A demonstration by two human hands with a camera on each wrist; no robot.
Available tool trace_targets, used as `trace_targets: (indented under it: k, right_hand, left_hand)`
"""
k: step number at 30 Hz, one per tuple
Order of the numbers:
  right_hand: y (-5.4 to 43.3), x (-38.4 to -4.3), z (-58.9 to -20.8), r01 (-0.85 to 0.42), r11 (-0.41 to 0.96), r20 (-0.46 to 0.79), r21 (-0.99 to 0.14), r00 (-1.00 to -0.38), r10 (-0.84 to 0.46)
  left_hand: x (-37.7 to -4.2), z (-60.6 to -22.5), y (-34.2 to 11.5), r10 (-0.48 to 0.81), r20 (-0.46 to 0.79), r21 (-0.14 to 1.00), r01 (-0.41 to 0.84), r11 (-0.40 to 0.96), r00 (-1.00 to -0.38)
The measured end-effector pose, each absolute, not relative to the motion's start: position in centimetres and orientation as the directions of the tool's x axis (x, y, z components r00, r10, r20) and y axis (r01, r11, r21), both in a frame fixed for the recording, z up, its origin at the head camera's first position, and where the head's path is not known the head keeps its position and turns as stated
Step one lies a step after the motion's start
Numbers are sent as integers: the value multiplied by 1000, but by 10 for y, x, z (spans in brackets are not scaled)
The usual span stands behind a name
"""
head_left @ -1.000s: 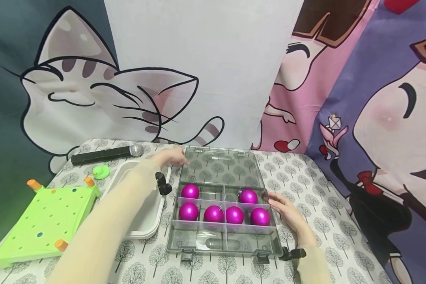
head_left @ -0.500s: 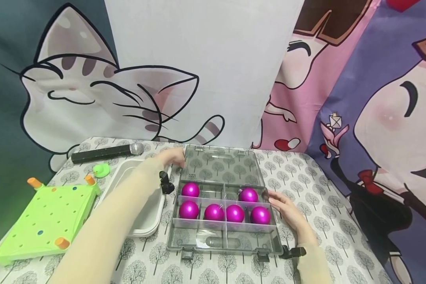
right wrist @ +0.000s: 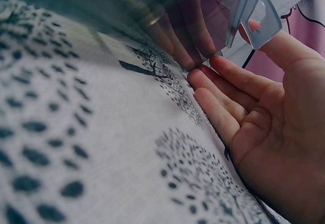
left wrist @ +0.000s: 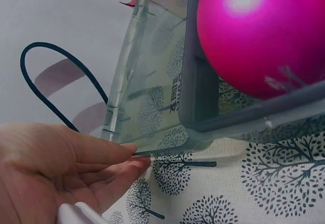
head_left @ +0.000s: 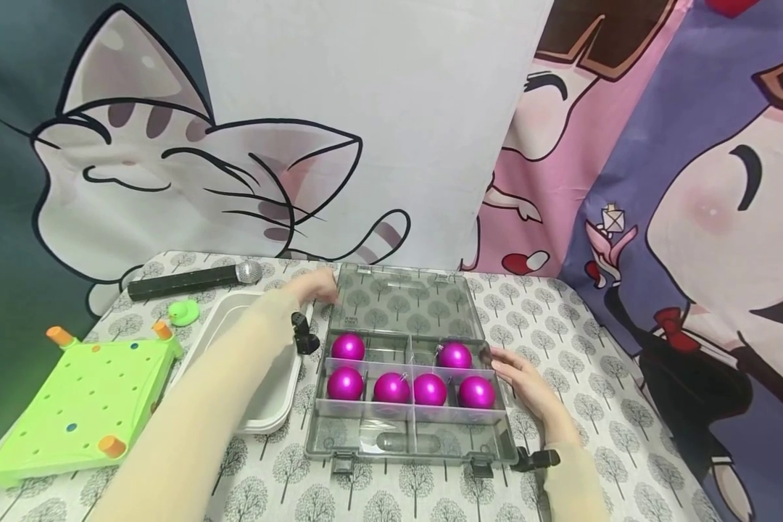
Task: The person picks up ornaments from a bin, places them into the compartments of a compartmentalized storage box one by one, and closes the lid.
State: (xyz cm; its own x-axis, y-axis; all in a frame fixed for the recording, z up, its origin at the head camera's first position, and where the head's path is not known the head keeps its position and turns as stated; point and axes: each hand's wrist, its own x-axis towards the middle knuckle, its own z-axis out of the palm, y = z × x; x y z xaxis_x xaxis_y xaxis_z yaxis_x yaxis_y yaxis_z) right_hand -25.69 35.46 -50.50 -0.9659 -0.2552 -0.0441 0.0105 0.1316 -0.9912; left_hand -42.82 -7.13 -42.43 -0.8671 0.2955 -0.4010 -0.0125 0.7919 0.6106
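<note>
A clear grey divided storage box point(head_left: 362, 429) lies opened flat on the table, its lid point(head_left: 407, 304) folded back toward the wall. Several shiny magenta Christmas baubles point(head_left: 391, 388) sit in its back and middle compartments. At the lid's left edge, my left hand point(head_left: 315, 285) pinches the far corner; the left wrist view shows thumb and fingers point(left wrist: 114, 155) meeting at that rim. My right hand point(head_left: 527, 383) steadies the box's right side. In the right wrist view its extended fingers point(right wrist: 223, 102) touch the lower side wall, with the thumb up near a side tab point(right wrist: 261, 21).
Left of the box stands a white tray point(head_left: 291, 397), partly under my left forearm. Farther left are a green pegboard stand point(head_left: 81, 406) with orange legs, a green toy duck point(head_left: 183, 312) and a black microphone point(head_left: 189, 283). Printed cloths hang behind the tree-patterned tablecloth point(head_left: 587, 406).
My left hand has moved slightly at the lid's corner, its fingers closing in against the edge. The right hand, box and baubles stay in place.
</note>
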Motion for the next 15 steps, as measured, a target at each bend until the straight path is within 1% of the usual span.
trace_targets:
  k: [6,11,15]
  right_hand:
    - [354,-257,-506,13,121,-44,-993,-966,-256]
    - [355,-256,-505,5,120,-36,-993,-965,-261]
    - [356,-256,-504,1,129,-36,-992,-963,-268]
  left_hand:
    - [-424,-421,-71,291,-360,612,11,791,-886]
    - [-420,-419,-70,265,-350,636,-20,771,-898]
    - [-416,-416,-69,245,-306,661,-20,750,-920]
